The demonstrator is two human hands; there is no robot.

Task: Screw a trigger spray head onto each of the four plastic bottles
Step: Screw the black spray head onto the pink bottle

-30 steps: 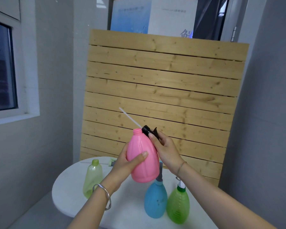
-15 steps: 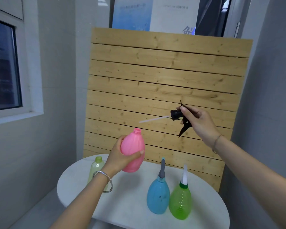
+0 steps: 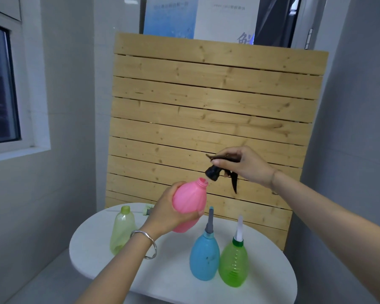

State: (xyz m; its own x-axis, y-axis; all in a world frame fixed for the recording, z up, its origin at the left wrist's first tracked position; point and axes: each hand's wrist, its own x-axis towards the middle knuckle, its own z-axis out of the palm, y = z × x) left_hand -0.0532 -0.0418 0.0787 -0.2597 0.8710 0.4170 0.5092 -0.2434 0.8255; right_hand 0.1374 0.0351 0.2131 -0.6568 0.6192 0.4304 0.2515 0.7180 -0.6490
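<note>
**White round table [image 3: 173,284], pink bottle [image 3: 190,205] aloft**

Your left hand [image 3: 165,212] grips the tilted pink bottle above the table. Your right hand [image 3: 244,163] pinches the black spray head [image 3: 213,173], collar just beside the open neck. Blue bottle [image 3: 204,257], green bottle [image 3: 234,264] and pale bottle [image 3: 121,231] stand below.

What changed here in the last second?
The right hand swung the black spray head out to the right, then brought it back down, so its collar now hangs just beside the mouth of the pink bottle; the tube no longer shows. The left hand kept its grip and tilted the bottle toward the head. The blue bottle, green bottle and pale bottle stayed on the table.
</note>
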